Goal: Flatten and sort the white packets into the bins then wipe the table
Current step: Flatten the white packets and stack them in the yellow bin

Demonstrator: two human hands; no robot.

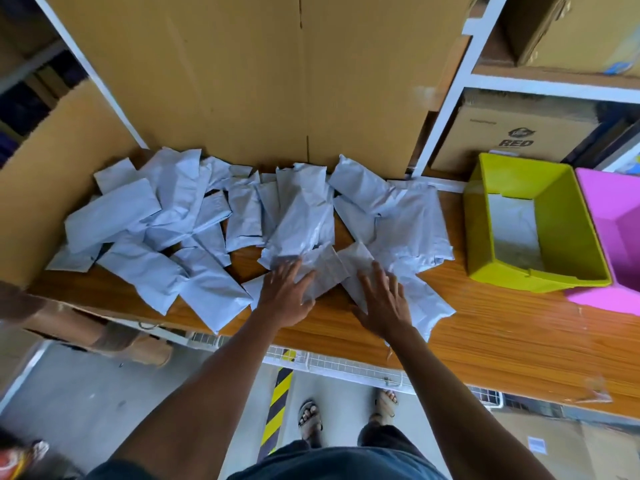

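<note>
Several crumpled white packets (194, 216) lie spread over the wooden table (502, 327) from its left end to the middle. My left hand (285, 294) lies flat with spread fingers on a small packet (323, 271) near the table's front. My right hand (382, 299) presses flat on a neighbouring packet (420, 299) just to the right. A yellow-green bin (568, 216) stands at the right with a white packet (516, 230) in its bottom. A pink bin (616, 237) sits beside it, cut off by the frame edge.
A tall cardboard box (263, 74) stands behind the packets. Another cardboard sheet (52, 188) leans at the table's left end. White shelving (460, 81) with boxes rises at the back right. A white wire rack (346, 365) hangs under the table's front edge.
</note>
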